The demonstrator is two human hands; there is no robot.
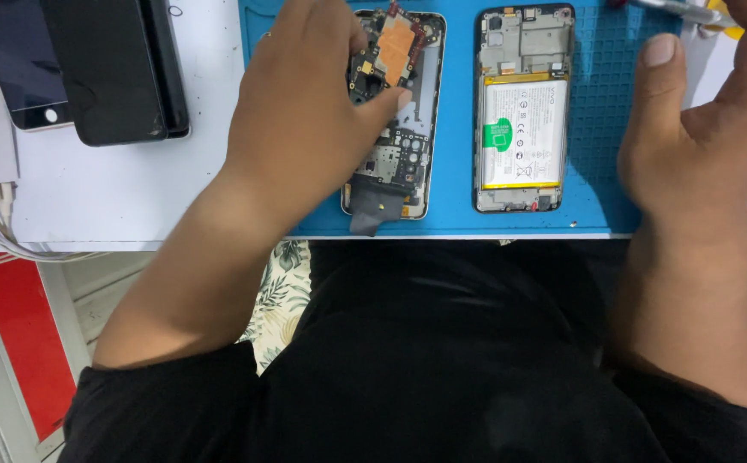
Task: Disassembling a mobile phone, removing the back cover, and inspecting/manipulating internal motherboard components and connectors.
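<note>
Two opened phones lie on the blue mat (596, 129); left hand (305, 111) pinches the circuit board (395, 51), whose flex cable could tear; right hand (690, 137) rests open.

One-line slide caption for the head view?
Left hand lifts a circuit board from an opened phone on a blue mat.
</note>
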